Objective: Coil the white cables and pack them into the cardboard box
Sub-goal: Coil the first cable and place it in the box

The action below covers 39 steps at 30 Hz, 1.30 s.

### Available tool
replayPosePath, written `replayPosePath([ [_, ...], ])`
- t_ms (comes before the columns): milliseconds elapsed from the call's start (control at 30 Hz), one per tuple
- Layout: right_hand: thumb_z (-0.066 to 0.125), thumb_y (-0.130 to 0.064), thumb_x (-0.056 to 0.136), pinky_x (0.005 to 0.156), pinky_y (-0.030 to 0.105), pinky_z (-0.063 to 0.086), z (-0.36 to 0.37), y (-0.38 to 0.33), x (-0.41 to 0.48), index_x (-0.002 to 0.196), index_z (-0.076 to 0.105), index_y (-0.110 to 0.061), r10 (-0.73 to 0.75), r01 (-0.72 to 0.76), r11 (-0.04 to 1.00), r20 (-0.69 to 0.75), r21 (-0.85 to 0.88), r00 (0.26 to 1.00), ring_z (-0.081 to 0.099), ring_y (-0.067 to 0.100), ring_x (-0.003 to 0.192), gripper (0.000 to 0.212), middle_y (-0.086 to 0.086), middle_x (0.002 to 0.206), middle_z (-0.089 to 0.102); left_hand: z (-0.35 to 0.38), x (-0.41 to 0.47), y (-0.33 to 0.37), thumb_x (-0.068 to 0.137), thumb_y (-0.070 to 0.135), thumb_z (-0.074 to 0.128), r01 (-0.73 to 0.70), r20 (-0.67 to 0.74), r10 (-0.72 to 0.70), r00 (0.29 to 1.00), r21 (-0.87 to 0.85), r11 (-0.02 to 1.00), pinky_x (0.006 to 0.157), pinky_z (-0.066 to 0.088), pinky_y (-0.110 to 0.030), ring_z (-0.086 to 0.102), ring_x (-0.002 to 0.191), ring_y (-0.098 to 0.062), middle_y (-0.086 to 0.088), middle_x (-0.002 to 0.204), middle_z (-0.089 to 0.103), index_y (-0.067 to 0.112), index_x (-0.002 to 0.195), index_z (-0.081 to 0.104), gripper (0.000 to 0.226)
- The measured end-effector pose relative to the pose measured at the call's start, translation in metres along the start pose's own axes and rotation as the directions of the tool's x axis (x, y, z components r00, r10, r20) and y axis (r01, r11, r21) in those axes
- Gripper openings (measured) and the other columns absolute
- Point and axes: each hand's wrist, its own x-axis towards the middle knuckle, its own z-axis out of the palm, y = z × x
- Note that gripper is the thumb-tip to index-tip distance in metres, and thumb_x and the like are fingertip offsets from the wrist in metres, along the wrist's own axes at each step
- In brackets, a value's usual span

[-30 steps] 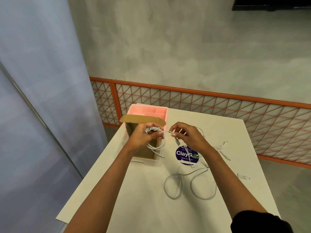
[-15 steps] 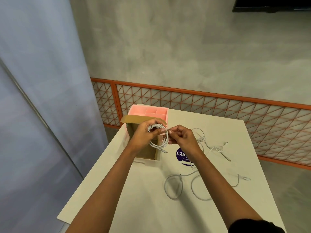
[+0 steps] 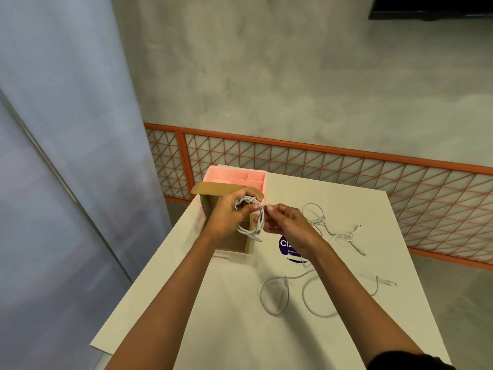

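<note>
Gripping: left hand closed round the top of a coiled white cable, fingers wrapped over the bundled turns, centre of the frame.
Pinching: right hand closed on the coil's right side, thumb and forefinger nipping a strand just beside the left thumb.
Coil shape: several thin, smooth, round loops stacked into an upright ring; long axis roughly top to bottom of the frame, lower arc hanging free.
Coil end: short tail with a small plug pointing down and right, at the box's near right corner.
Coil place: held in the air above the open mouth of the cardboard box, not resting in it.
Box: plain brown corrugated card, rectangular, open on top, flap folded back toward upper left.
Behind box: pink plastic organiser, glossy, split into square compartments, touching the box's far side.
Loose cable, near: grey-white, matte, lying in two broad loops at lower centre-right, plug pointing right.
Loose cable, far: thinner white, tangled curls right of the right hand, ends pointing right and lower right.
Table: flat, pale cream, smooth, with a round purple sticker partly under the right wrist.
</note>
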Motion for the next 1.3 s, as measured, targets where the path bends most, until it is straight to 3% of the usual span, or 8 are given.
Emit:
replayPosePath([
  [133,0.069,-0.024,0.084,0.085,0.034,0.052,-0.003,-0.002,-0.001,0.110,0.062,-0.004,0.009,-0.004,0.991,0.043,-0.135,0.999,0.066,0.015,0.084,0.033,0.011,0.098,0.071,0.000,0.000,0.002,0.085,0.012,0.066,-0.016,0.008,0.016,1.000,0.004,1.000,0.083,0.046,-0.014,0.061,0.093,-0.010,0.008,0.092,0.065,0.019,0.093,0.064,0.011],
  [333,0.059,-0.019,0.092,0.091,0.039,0.050,-0.001,-0.003,-0.004,0.112,0.063,-0.004,0.053,-0.041,0.988,0.075,-0.152,0.996,0.066,0.017,0.088,0.025,0.008,0.096,0.071,0.001,0.000,0.003,0.085,0.010,0.065,-0.043,0.060,0.042,0.997,0.008,0.999,0.085,0.046,-0.017,0.060,0.095,-0.010,0.003,0.096,0.065,0.014,0.095,0.065,0.011],
  [533,0.052,-0.017,0.097,0.077,0.024,0.048,0.000,-0.002,-0.005,0.098,0.064,-0.017,0.099,-0.082,0.980,0.090,-0.181,0.991,0.059,0.009,0.082,0.012,-0.003,0.086,0.065,0.005,-0.002,0.000,0.084,0.012,0.066,-0.003,0.063,0.006,0.998,-0.046,0.999,0.086,0.048,-0.015,0.060,0.095,-0.002,0.008,0.099,0.065,0.021,0.100,0.064,0.019],
  [700,0.056,-0.012,0.094,0.063,0.020,0.052,0.003,0.007,-0.003,0.087,0.063,-0.013,0.093,-0.094,0.996,-0.019,-0.005,0.995,0.057,0.007,0.067,0.010,-0.001,0.075,0.058,0.019,-0.010,-0.005,0.083,0.030,0.068,0.204,-0.103,-0.218,0.970,-0.129,0.970,0.078,0.052,-0.019,0.063,0.094,-0.008,0.007,0.101,0.066,0.018,0.114,0.055,0.035],
  [833,0.057,-0.007,0.093,0.067,0.020,0.057,0.007,0.013,0.003,0.081,0.061,-0.011,0.074,-0.054,0.993,-0.193,0.110,0.978,0.060,0.012,0.069,0.013,0.006,0.076,0.060,0.030,-0.019,-0.016,0.084,0.045,0.063,0.397,-0.014,-0.402,0.916,-0.115,0.910,0.076,0.054,-0.025,0.065,0.090,-0.016,0.000,0.098,0.069,0.017,0.109,0.063,0.038],
  [967,0.062,-0.010,0.090,0.064,0.021,0.057,0.008,0.014,0.007,0.086,0.063,-0.009,0.116,-0.064,0.980,-0.282,0.187,0.952,0.066,0.019,0.072,0.005,0.008,0.084,0.068,0.040,-0.023,-0.018,0.090,0.035,0.058,0.308,-0.054,-0.330,0.942,-0.244,0.919,0.078,0.057,-0.027,0.069,0.092,-0.021,-0.007,0.100,0.072,0.012,0.115,0.066,0.035],
  [1133,0.067,-0.018,0.086,0.069,0.026,0.047,0.011,0.012,0.008,0.083,0.061,-0.012,0.096,-0.075,0.995,-0.404,0.068,0.910,0.058,0.009,0.071,0.009,0.001,0.080,0.064,0.049,-0.025,-0.016,0.090,0.032,0.060,0.219,-0.235,-0.275,0.932,-0.239,0.946,0.078,0.057,-0.030,0.069,0.088,-0.016,-0.001,0.094,0.074,0.019,0.108,0.069,0.024],
  [1300,0.065,-0.003,0.085,0.070,0.023,0.056,0.011,0.006,0.014,0.086,0.061,-0.004,0.199,-0.088,0.958,-0.415,0.273,0.888,0.061,0.020,0.074,0.004,0.014,0.090,0.064,0.059,-0.025,-0.010,0.086,0.027,0.066,0.209,-0.344,-0.278,0.897,-0.226,0.952,0.070,0.054,-0.020,0.067,0.080,-0.011,0.001,0.086,0.072,0.013,0.102,0.070,0.022],
])
